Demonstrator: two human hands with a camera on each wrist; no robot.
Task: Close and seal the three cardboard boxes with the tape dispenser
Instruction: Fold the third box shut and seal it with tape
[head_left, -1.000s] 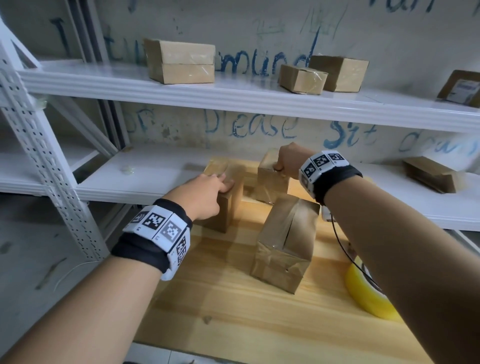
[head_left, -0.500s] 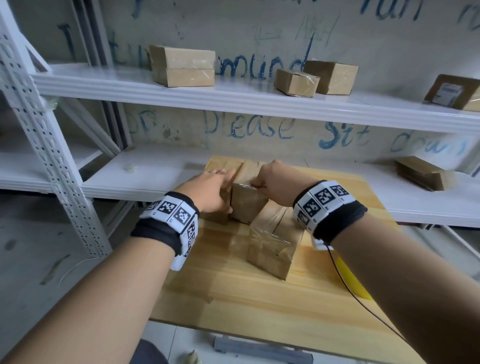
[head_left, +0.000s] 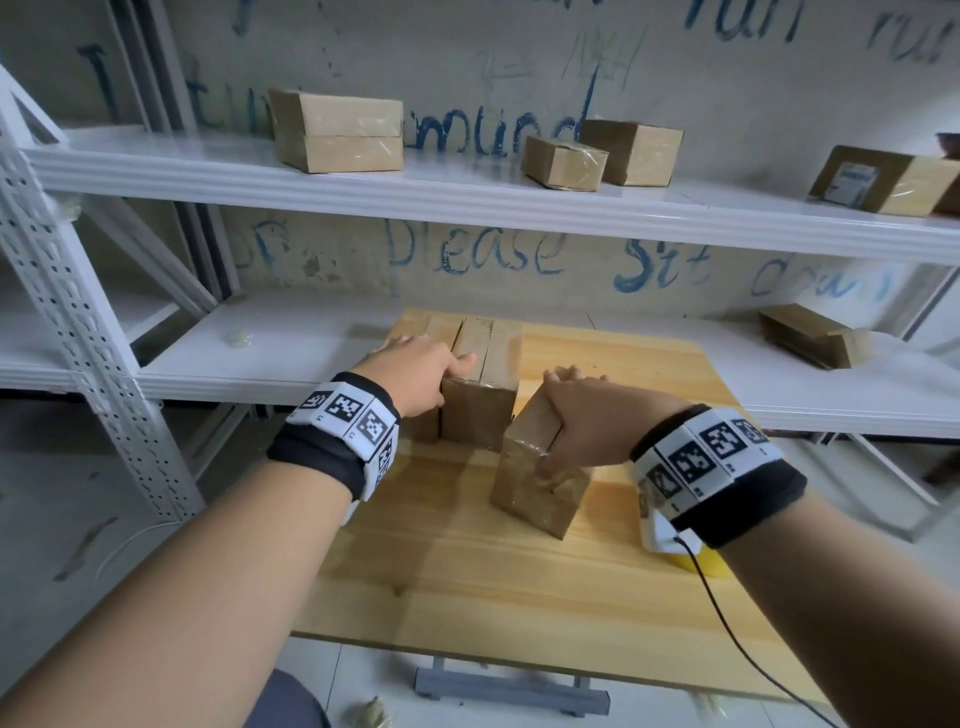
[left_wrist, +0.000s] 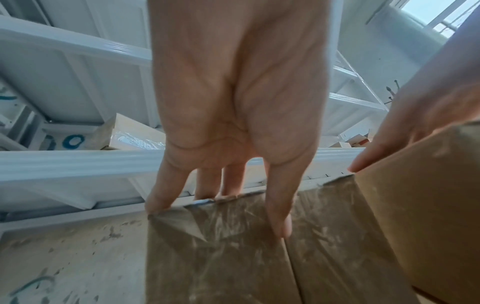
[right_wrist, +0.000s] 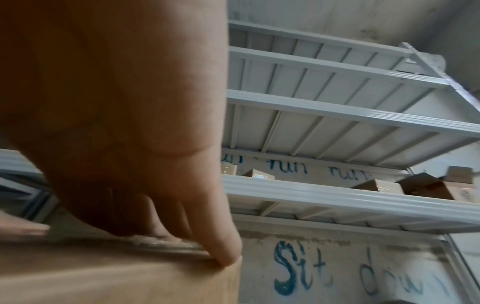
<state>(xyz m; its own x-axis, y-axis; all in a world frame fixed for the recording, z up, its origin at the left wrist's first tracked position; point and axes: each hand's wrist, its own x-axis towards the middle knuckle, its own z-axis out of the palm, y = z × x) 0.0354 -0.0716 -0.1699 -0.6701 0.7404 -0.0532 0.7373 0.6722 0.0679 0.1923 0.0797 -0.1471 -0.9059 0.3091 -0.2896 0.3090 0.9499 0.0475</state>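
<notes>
Three brown taped cardboard boxes stand on the wooden table (head_left: 467, 582). Two stand side by side at the back: the left box (head_left: 440, 328) and the middle box (head_left: 480, 410). My left hand (head_left: 423, 371) rests on the left box (left_wrist: 215, 246) with straight fingers at its far edge and the thumb (left_wrist: 280, 216) on top, beside the middle box (left_wrist: 330, 251). The near box (head_left: 535, 493) stands tilted in front; my right hand (head_left: 571, 421) grips it, fingers (right_wrist: 223, 246) curled over its far edge (right_wrist: 116, 283). The yellow tape dispenser (head_left: 698, 562) lies mostly hidden under my right wrist.
A white metal rack stands behind the table, its lower shelf (head_left: 291, 332) level with the tabletop. Several other boxes sit on the upper shelf (head_left: 337, 135), and one lies on the lower shelf at the right (head_left: 810, 335). A black cable (head_left: 748, 644) trails from my right wrist.
My right hand brought the middle box leftward against the left box, let it go and moved back onto the near box. The left hand stayed on the left box.
</notes>
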